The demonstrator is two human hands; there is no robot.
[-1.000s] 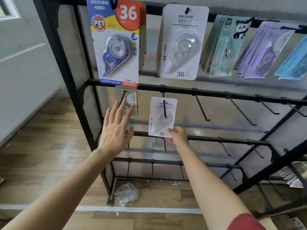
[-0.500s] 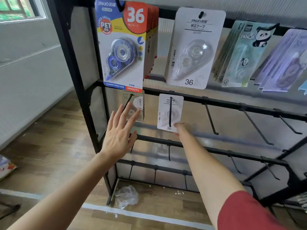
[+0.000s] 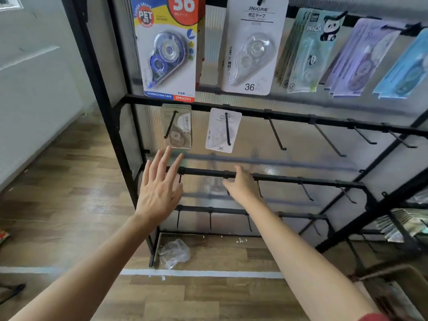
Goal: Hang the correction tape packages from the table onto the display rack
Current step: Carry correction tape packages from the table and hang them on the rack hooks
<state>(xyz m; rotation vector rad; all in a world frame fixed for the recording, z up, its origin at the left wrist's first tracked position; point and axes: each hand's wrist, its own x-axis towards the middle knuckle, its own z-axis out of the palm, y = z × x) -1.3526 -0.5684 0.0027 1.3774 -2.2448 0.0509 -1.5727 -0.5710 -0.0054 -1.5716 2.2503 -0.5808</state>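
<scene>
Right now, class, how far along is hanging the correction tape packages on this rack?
Done: a white package hangs on a second-row hook beside a beige package, and the top-row packages are up. In hand: nothing; the left hand and right hand are open below them. Left: empty hooks wait to the right; how many packages remain is not visible.

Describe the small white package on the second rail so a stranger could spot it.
Start at the black display rack, second rail from the top. Two packages hang at its left end. The white package is the right one, with a 36 at the bottom, unlike the beige package beside it.
</scene>
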